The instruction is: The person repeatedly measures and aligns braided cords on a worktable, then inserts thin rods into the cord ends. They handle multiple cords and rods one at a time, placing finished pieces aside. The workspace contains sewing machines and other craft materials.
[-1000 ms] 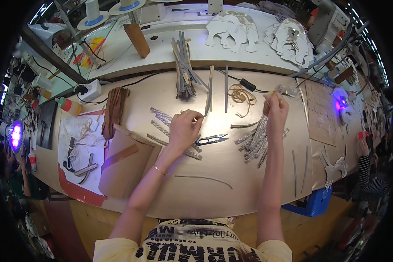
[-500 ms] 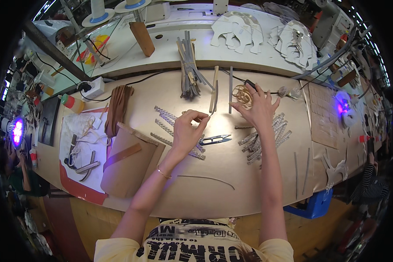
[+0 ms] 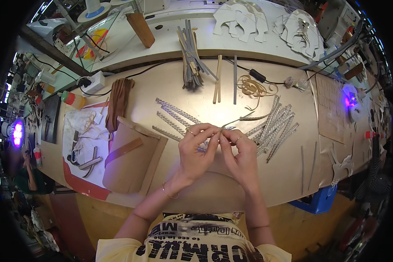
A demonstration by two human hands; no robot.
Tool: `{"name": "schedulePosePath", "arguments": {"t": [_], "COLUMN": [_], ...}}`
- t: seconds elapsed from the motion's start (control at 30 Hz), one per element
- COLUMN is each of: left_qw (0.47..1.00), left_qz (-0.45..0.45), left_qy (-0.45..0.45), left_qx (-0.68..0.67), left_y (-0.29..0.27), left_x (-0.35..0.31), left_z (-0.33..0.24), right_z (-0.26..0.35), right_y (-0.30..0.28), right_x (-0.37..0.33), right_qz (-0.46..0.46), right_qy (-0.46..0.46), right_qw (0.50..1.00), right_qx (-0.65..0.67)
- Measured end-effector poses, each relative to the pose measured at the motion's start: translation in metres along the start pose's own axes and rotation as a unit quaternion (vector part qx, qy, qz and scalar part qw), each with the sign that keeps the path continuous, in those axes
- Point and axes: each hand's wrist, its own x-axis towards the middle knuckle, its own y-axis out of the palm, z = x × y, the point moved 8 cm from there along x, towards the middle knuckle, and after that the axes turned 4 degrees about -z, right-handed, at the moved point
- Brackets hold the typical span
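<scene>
My left hand [image 3: 197,150] and my right hand [image 3: 240,157] meet fingertip to fingertip over the middle of the bench. Both pinch a thin grey strip [image 3: 236,121], whose free end points away to the upper right. The pinched end is mostly hidden by my fingers. Thread snips [image 3: 229,128] lie behind my hands, nearly covered. Left of my hands several braided strips [image 3: 175,114] are laid out. To the right is a heap of braided strips [image 3: 277,126]. Beyond them are a tan coil of strip [image 3: 253,86], two pale flat strips [image 3: 218,79] and one grey flat strip [image 3: 235,80].
A tied bundle of strips [image 3: 191,65] stands at the back. Leftward are brown straps [image 3: 119,102], a brown curved panel [image 3: 129,161] and a glue bottle [image 3: 72,100]. A black cord switch [image 3: 257,75] lies behind the coil. White cut pieces [image 3: 242,22] rest on the rear shelf.
My right hand has left the coil and come down to my left hand. Both now pinch the thin strip closer to me. The whole view has shifted slightly.
</scene>
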Motion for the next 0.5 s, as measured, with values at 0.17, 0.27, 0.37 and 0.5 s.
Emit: {"name": "schedulePosePath", "arguments": {"t": [0.17,0.27,0.37,0.5], "left_qw": [1.000,0.999,0.998,0.999], "left_qz": [0.009,0.018,0.021,0.018], "left_qy": [-0.014,-0.024,-0.031,-0.022], "left_qx": [-0.026,-0.037,-0.042,-0.039], "left_y": [-0.005,-0.006,-0.008,-0.010], "left_x": [-0.007,-0.007,-0.007,-0.007], "left_z": [-0.010,-0.011,-0.011,-0.013], "right_z": [0.011,0.012,0.012,0.014], "right_y": [-0.005,-0.006,-0.006,-0.007], "right_x": [-0.007,-0.009,-0.008,-0.008], "right_qz": [0.033,0.040,0.041,0.050], "right_qy": [-0.010,-0.015,-0.023,-0.023], "right_qw": [0.998,0.998,0.998,0.998], "right_qx": [-0.052,-0.055,-0.042,-0.017]}}
